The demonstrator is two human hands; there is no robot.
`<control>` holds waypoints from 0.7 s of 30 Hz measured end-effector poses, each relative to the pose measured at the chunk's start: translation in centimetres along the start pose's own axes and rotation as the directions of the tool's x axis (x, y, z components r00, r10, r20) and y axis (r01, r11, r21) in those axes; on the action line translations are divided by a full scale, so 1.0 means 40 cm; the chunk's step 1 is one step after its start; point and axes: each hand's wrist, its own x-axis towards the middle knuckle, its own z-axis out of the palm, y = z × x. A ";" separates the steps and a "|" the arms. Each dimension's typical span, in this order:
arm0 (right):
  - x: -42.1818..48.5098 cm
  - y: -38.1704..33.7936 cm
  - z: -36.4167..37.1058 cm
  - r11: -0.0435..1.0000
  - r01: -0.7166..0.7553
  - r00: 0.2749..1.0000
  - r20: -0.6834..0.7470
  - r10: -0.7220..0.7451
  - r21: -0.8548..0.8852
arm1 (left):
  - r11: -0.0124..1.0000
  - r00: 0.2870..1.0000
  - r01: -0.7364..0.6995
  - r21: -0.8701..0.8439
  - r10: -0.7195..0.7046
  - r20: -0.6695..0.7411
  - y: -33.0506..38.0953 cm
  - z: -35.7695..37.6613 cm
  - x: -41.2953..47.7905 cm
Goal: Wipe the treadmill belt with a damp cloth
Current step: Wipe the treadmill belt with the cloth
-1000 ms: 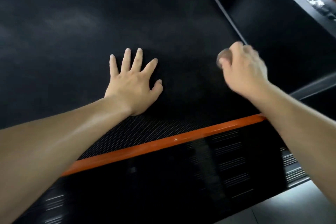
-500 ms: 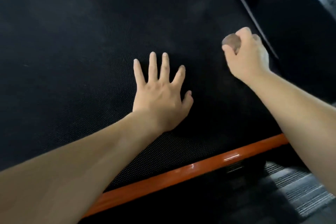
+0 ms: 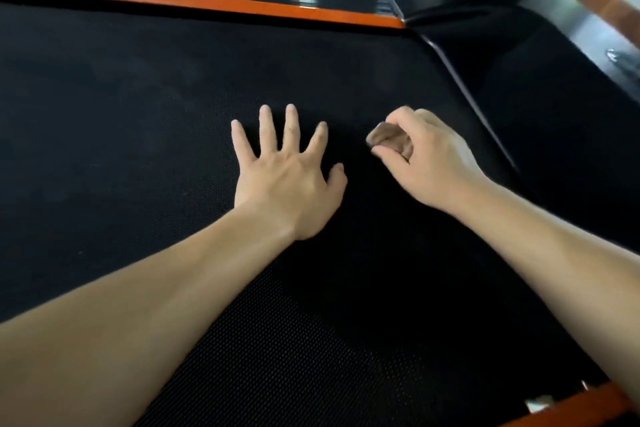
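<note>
The black textured treadmill belt (image 3: pixel 138 121) fills most of the view. My left hand (image 3: pixel 284 177) lies flat on the belt near its middle, fingers spread and straight. Just to its right, my right hand (image 3: pixel 426 163) grips a small bunched brown cloth (image 3: pixel 388 139) with curled fingers and thumb, held down at the belt surface. Only a small wad of the cloth shows past the fingers; the rest is hidden in the hand.
An orange side strip (image 3: pixel 242 7) with a glossy black rail behind it runs along the far edge. Another orange strip (image 3: pixel 575 406) shows at the bottom right. The black motor cover (image 3: pixel 554 107) and an upright post rise at the right.
My right hand with the cloth has moved left across the belt, closer to my left hand. The left hand stays flat on the belt. The camera has shifted, showing the far orange strip again.
</note>
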 end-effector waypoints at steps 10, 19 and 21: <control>0.120 0.047 0.008 1.000 0.021 1.000 0.002 -0.021 0.003 | 1.000 1.000 -0.010 0.006 0.010 -0.022 0.001 -0.005 -0.007; 0.346 0.135 0.026 0.978 -0.198 0.972 -0.141 0.188 -0.063 | 1.000 0.999 -0.019 -0.010 0.019 -0.041 0.000 -0.003 -0.011; 0.314 0.099 0.048 0.998 -0.040 0.995 -0.089 0.044 0.041 | 1.000 0.999 -0.019 -0.008 0.019 -0.043 -0.001 -0.004 -0.010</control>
